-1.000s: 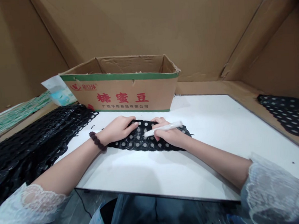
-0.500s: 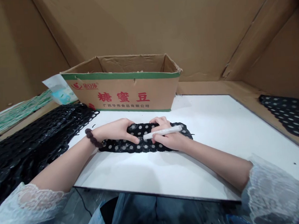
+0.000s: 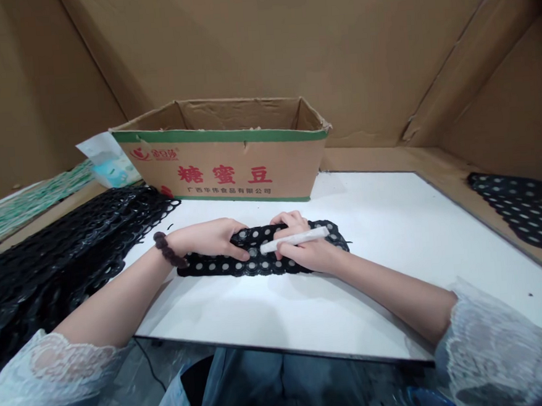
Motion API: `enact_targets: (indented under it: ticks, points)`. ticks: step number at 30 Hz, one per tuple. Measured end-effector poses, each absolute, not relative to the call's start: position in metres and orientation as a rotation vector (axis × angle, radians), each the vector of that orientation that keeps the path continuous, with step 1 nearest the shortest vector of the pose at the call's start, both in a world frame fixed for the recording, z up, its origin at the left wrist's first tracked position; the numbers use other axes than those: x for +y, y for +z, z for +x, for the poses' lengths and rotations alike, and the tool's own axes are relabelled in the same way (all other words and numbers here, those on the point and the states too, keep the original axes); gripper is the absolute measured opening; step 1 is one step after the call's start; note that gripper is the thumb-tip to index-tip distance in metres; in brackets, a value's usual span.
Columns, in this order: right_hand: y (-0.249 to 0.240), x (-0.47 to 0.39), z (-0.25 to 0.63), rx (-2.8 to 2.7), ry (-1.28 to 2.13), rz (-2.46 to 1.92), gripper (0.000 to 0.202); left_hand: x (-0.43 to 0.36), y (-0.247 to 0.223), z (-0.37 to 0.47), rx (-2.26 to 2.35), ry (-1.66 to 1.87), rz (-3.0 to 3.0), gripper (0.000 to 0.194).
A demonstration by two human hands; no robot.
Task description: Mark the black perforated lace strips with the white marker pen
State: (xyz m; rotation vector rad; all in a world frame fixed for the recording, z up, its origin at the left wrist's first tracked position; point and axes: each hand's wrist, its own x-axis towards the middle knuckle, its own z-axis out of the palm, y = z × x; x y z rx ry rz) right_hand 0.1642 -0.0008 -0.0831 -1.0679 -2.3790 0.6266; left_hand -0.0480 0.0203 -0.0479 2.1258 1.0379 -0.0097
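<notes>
A folded strip of black lace (image 3: 266,266) with rows of pale round holes lies flat on the white board in front of me. My left hand (image 3: 208,239) grips its left part, the thumb on top and the other fingers at the far edge, partly hidden. Over the right part of the lace, my right hand (image 3: 306,244) is closed around a white pen (image 3: 296,239) that slants across it. The pen's narrower end points left, near my left thumb. Some of the right fingers bend down onto the lace, so their tips are partly hidden.
Behind the lace stands an open cardboard box (image 3: 231,162) with a green rim. Black lace (image 3: 60,242) is heaped at the left, near green-white strands (image 3: 34,201) and a plastic packet (image 3: 110,161). More dotted black lace (image 3: 522,210) lies right, beyond the white board (image 3: 397,281).
My left thumb has shifted very slightly left on the lace. The right hand and the pen stay almost where they were.
</notes>
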Motion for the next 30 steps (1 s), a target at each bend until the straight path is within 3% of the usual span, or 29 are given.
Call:
enact_targets:
  ticks: [10, 17, 22, 30]
  points:
    - [-0.073, 0.006, 0.179, -2.394, 0.181, -1.022, 0.022, 0.027, -0.046, -0.027, 0.976, 0.322, 2.202, 0.035]
    - [-0.081, 0.012, 0.188, -2.388, 0.218, -1.139, 0.024, 0.043, -0.044, -0.011, 1.216, 0.055, 2.169, 0.023]
    - [-0.089, 0.012, 0.182, -2.320, 0.270, -1.186, 0.024, 0.035, -0.051, -0.012, 1.156, 0.257, 2.177, 0.019]
    - [-0.084, 0.027, 0.178, -2.263, 0.046, -1.183, 0.022, 0.042, -0.052, -0.010, 1.000, 0.396, 2.024, 0.023]
